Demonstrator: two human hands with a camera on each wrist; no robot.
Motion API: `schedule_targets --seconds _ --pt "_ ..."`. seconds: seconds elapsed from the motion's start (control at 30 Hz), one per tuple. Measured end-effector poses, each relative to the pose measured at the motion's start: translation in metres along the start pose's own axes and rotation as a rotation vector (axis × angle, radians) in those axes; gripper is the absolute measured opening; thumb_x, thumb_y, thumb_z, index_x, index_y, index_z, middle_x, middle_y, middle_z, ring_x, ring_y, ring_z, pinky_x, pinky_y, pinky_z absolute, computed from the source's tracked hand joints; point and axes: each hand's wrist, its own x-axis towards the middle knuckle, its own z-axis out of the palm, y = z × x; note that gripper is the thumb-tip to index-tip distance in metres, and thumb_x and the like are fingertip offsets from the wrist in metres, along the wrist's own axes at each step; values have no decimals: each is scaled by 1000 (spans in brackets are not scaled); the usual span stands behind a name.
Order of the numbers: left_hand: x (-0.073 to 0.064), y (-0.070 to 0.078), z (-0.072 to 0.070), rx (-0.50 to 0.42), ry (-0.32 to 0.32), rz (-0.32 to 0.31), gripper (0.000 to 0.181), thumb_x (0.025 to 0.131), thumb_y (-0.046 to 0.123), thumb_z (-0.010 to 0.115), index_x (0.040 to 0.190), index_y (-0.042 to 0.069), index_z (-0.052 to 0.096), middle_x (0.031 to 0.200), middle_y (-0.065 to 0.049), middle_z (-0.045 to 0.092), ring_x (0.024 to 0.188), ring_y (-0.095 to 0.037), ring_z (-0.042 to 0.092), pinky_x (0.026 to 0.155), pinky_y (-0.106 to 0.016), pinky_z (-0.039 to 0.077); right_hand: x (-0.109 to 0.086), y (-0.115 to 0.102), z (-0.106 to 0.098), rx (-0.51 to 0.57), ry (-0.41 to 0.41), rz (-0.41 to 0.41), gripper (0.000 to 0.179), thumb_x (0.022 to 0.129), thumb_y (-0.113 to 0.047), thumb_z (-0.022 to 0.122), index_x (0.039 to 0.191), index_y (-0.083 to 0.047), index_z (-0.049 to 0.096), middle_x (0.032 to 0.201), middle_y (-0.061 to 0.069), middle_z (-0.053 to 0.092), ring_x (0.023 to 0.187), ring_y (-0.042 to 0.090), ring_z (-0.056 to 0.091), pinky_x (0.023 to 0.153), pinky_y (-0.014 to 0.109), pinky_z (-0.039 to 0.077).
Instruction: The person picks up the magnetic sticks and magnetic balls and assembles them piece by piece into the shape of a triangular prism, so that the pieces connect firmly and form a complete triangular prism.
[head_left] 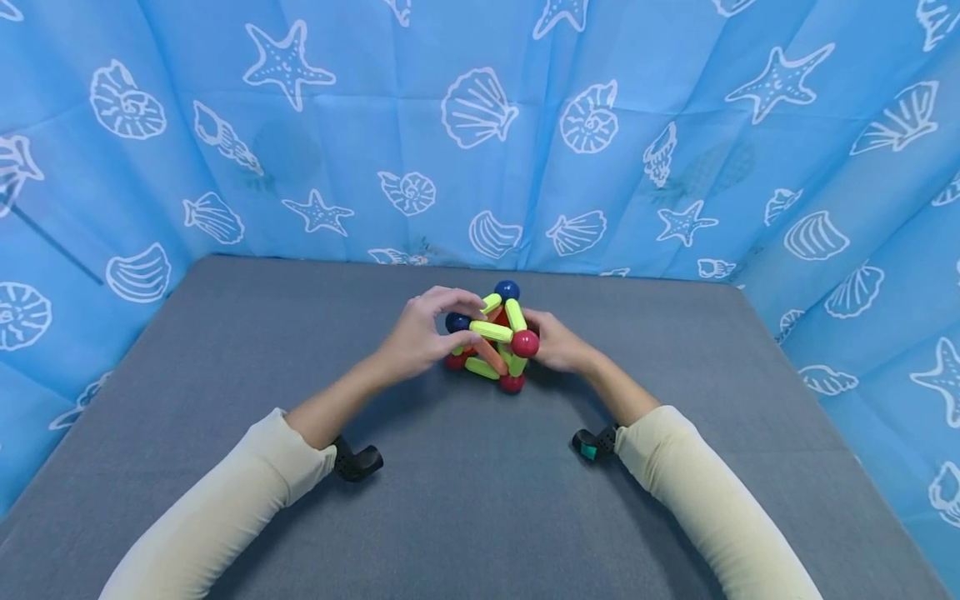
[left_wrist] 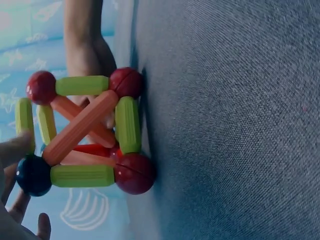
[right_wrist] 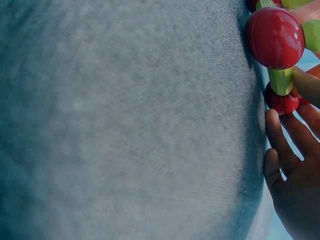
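Note:
A toy cube frame (head_left: 491, 332) of ball joints and short rods stands on the table between my hands. Lime green rods form its edges, and an orange diagonal rod (left_wrist: 80, 127) crosses one face. Its balls are red and dark blue. My left hand (head_left: 420, 337) grips the upper left of the frame, thumb and fingers around a green top rod by the dark blue ball (left_wrist: 34, 175). My right hand (head_left: 558, 343) holds the frame's right side, thumb against a green rod (right_wrist: 281, 81) and fingers by the lower red ball (right_wrist: 283, 101). In the head view, the frame partly hides its fingers.
A grey cloth covers the table (head_left: 480, 500). Behind and beside it hangs a blue curtain (head_left: 337, 142) with white shell and starfish prints. Black wrist mounts (head_left: 358, 463) stick out from both cream sleeves (head_left: 697, 467).

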Motion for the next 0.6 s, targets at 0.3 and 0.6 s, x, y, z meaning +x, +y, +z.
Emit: schedule_targets --seconds 0.3,0.6 --pt "3 2 1 178 -75 28 39 85 9 80 122 8 67 110 -3 69 113 -21 52 97 -46 43 -1 -2 -1 -1 -1 11 45 94 -5 66 137 0 52 123 17 63 109 28 60 95 43 51" --pt "-1 -2 -8 71 -90 38 45 85 8 79 126 5 63 120 -4 68 119 -20 55 98 -45 46 -4 -2 -2 -22 3 24 45 94 -4 65 136 1 53 119 16 63 103 26 58 93 41 50"
